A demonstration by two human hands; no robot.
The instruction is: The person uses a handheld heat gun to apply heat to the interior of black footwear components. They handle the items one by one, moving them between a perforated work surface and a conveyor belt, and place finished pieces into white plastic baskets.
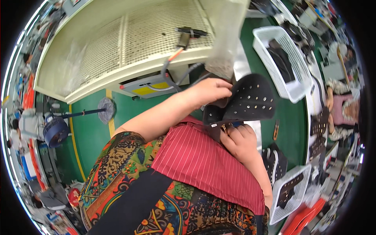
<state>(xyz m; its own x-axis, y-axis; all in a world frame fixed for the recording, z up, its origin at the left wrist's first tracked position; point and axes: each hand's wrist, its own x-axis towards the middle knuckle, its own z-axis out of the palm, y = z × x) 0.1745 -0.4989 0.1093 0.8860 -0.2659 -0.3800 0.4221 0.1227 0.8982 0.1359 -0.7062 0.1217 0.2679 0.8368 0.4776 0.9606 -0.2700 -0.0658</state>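
Observation:
In front of my chest is a black studded piece (pixel 250 100), which looks like a boot upper, with rows of small metal studs and a curved top edge. My left hand (pixel 211 92) comes in across its left side, fingers bent over the inner edge and closed on it. Below it, my right hand (pixel 239 141) is closed at the lower edge, beside a small brass-coloured zip pull (pixel 224 129). The right fingertips are partly hidden behind the piece.
A cream metal bench with a mesh top (pixel 149 39) stands ahead, bearing a small black tool (pixel 190 32) on a cable. To the right are white baskets (pixel 260 49) with black pieces, and an orange-handled cutter (pixel 276 130). A blue fan (pixel 56 130) stands left; other people work around.

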